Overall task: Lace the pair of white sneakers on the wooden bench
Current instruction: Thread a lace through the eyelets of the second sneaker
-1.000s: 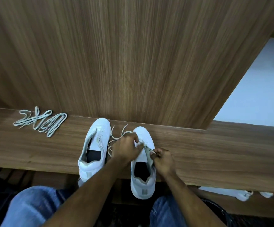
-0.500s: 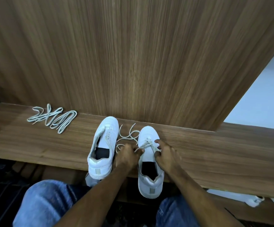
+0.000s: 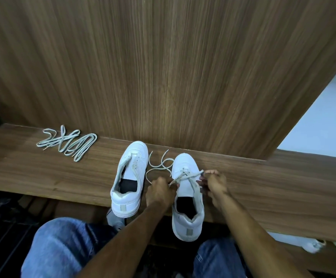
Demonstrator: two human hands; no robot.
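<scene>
Your worktop runs along the foot of a tall wood-grain panel, and both white sneakers stand on it with toes toward the panel and heels at the near edge. The left sneaker is bare of lace and stands untouched, just beside your left hand. The right sneaker lies between your two hands, its heel overhanging the worktop edge. Well apart to the left, a spare lace lies bunched in loose loops.

Your left hand is curled, pinching the lace where it leaves the left side of the right sneaker; its slack trails in curls on the worktop between the two shoes. Your right hand pinches the other end just off the shoe's right side, and the lace looks pulled fairly tight across the lowest eyelets.

Expect the sneakers to be light and fairly stiff — they will likely slide if you tug hard, so steady the upper near the eyelets. The lace is limp and flat, prone to twisting; take it close to the tip, where it is stiffest, for threading. The fine detail of which eyelets are filled is too small to tell — only the toe end seems laced so far
</scene>
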